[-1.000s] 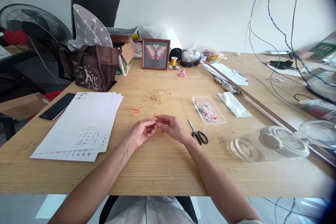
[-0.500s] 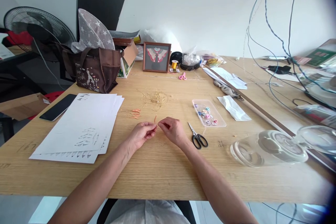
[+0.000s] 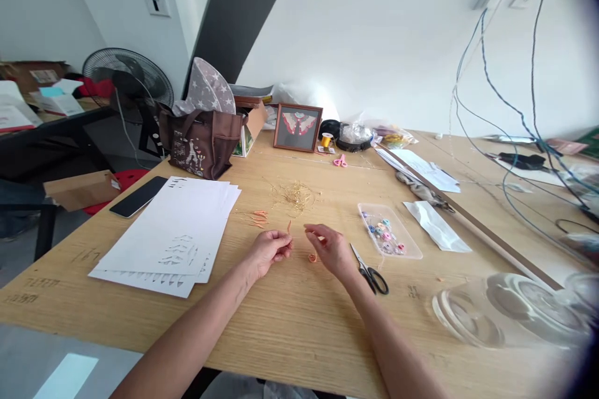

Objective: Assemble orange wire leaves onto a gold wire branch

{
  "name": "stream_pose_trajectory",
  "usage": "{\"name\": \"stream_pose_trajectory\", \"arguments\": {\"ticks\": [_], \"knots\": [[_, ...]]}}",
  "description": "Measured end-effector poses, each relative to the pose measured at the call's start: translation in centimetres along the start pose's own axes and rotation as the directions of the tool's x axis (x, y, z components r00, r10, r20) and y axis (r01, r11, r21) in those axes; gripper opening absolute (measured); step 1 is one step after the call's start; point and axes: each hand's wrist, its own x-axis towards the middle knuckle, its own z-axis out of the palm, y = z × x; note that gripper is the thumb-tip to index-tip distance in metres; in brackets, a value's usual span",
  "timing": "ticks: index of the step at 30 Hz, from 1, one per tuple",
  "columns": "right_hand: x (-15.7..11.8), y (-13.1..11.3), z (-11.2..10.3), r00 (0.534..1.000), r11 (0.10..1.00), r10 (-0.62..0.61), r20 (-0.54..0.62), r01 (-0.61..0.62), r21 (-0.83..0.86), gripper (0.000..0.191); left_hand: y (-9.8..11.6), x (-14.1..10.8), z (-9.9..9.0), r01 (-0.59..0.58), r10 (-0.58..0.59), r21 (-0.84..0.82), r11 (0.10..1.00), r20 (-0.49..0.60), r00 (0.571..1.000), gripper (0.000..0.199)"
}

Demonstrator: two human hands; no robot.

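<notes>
The left hand (image 3: 270,250) forms a narrow grip, fingertips close together just below a thin orange strip (image 3: 289,225); whether it holds the strip is impossible to tell. The right hand (image 3: 331,250) hangs in a loose, empty grip above a small orange coil (image 3: 312,257) on the tabletop (image 3: 299,318), near scissors (image 3: 369,278). Gold threads (image 3: 294,196) lie beyond.

1. Here we go, the left hand (image 3: 270,249) and right hand (image 3: 331,250) have pulled apart, wider gap now!
2. A small orange curl (image 3: 312,257) has appeared, just beside the right hand!
3. The view swings, and the table (image 3: 281,324) now tilts across the frame!
</notes>
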Motion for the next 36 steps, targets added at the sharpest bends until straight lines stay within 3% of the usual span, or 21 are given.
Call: {"name": "stream_pose_trajectory", "arguments": {"ticks": [4,11,17,22,25,28,31,34,36], "knots": [[0.4,0.3,-2.8,0.985,0.981,0.134,-0.111,-0.148,-0.128,0.029,0.3,0.6,-0.9,-0.073,0.075,0.03,0.997,-0.063,0.995,0.021],[-3.0,-0.3,-6.8,0.962,0.821,0.269,-0.043,-0.252,-0.512,0.026,0.7,1.0,-1.7,-0.078,0.083,0.039,0.996,-0.127,0.988,0.016],[-8.1,0.7,-7.3,0.894,0.639,0.441,-0.082,-0.377,-0.671,0.026,0.7,0.9,-1.8,-0.097,0.1,0.04,0.994,-0.092,0.991,0.016],[-9.7,1.7,-6.9,0.9,0.644,0.428,-0.085,-0.37,-0.669,0.032,0.6,1.0,-1.7,-0.103,0.109,0.069,0.992,-0.092,0.99,0.016],[-9.5,2.0,-7.2,0.879,0.649,0.471,-0.075,-0.403,-0.645,0.034,0.7,1.0,-1.7,-0.108,0.117,0.086,0.99,-0.11,0.987,0.017],[-8.9,1.7,-7.2,0.861,0.727,0.506,-0.04,-0.451,-0.518,0.035,0.8,1.0,-1.7,-0.113,0.124,0.104,0.988,-0.102,0.987,0.017],[-8.1,0.5,-6.3,0.835,0.838,0.544,0.076,-0.539,-0.085,0.039,1.0,0.8,-1.7,-0.111,0.122,0.12,0.986,-0.084,0.989,0.014],[-7.1,-1.1,-4.5,0.835,0.758,0.476,0.274,-0.548,0.353,0.049,1.3,0.6,-1.5,-0.096,0.108,0.127,0.987,-0.091,0.99,0.013],[-6.4,-2.1,-3.2,0.844,0.71,0.39,0.368,-0.53,0.464,0.051,1.5,0.4,-1.4,-0.086,0.099,0.127,0.988,-0.094,0.991,0.014]]}}
